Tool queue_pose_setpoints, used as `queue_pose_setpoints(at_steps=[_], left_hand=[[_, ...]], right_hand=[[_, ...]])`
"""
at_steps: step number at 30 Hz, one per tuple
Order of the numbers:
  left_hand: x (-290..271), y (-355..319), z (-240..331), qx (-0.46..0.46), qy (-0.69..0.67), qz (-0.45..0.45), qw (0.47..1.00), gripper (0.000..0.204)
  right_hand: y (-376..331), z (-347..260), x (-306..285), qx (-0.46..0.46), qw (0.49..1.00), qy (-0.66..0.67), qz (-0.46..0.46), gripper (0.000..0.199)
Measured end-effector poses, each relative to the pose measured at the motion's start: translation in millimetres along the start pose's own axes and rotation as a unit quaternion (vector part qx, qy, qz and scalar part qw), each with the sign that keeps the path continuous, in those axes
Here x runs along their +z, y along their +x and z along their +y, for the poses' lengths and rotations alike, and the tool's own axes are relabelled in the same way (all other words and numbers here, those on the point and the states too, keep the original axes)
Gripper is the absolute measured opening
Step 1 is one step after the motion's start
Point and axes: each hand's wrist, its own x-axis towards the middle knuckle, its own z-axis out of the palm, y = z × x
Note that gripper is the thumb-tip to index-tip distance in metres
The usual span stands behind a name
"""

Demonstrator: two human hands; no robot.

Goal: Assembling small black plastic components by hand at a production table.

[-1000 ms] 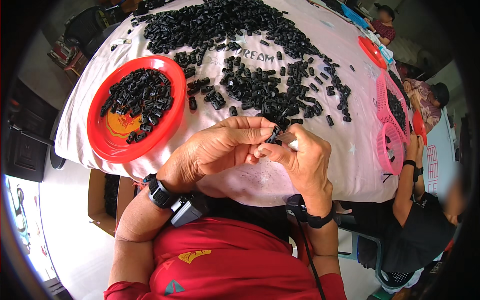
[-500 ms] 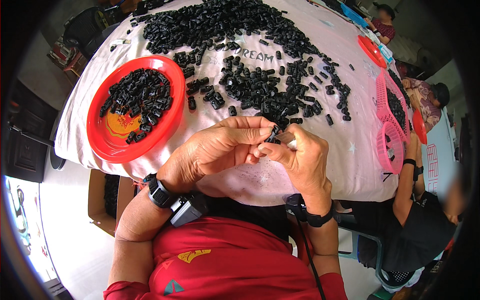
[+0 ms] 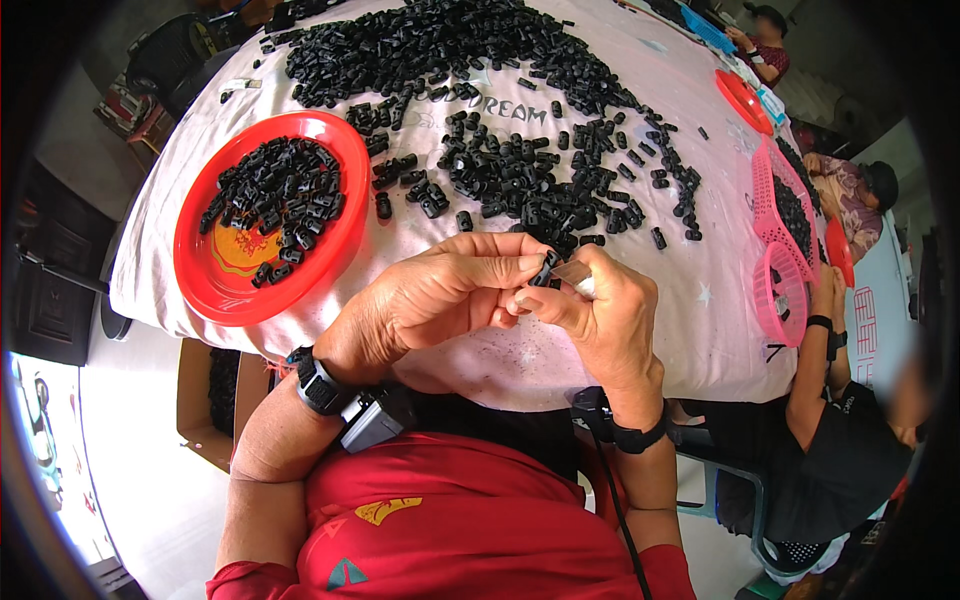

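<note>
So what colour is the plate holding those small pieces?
Red plate, seen clearest in the head view.

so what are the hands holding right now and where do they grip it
Both hands pinch one small black plastic piece: left hand fingertips on its left end, right hand on its right. A pale bit shows there; unclear what.

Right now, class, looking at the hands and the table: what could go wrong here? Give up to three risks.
1. Both hands, left hand and right hand, pinch one small black part above the table edge; if it slips, it could fall into the lap or to the floor.
2. The red plate overhangs the table's rim; a knock might tip it.
3. Loose parts lie just beyond the hands; a sweep could scatter them.
</note>
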Motion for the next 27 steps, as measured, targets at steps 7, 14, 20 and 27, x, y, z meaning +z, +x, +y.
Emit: queue_pose_setpoints(at_steps=[7, 14, 20, 27], left_hand=[[-2.6, 0.7, 0.5, 0.005, 0.008, -0.009, 1.000, 0.020], [3.9, -0.9, 5.3, -0.014, 0.022, -0.003, 1.000, 0.025], [0.3, -1.7, 7.6, -0.020, 0.016, -0.020, 0.999, 0.026], [-1.2, -1.2, 8.6, -0.028, 0.012, -0.040, 0.999, 0.027]], right_hand=[[-2.1, 4.0, 4.7, -0.009, 1.000, 0.009, 0.001, 0.053], [-1.5, -9.3, -9.6, 0.015, 0.979, 0.203, 0.013, 0.027], [-1.5, -1.6, -5.4, 0.005, 0.973, 0.229, -0.042, 0.029], [0.0, -7.7, -10.8, 0.023, 0.975, 0.218, -0.045, 0.024]])
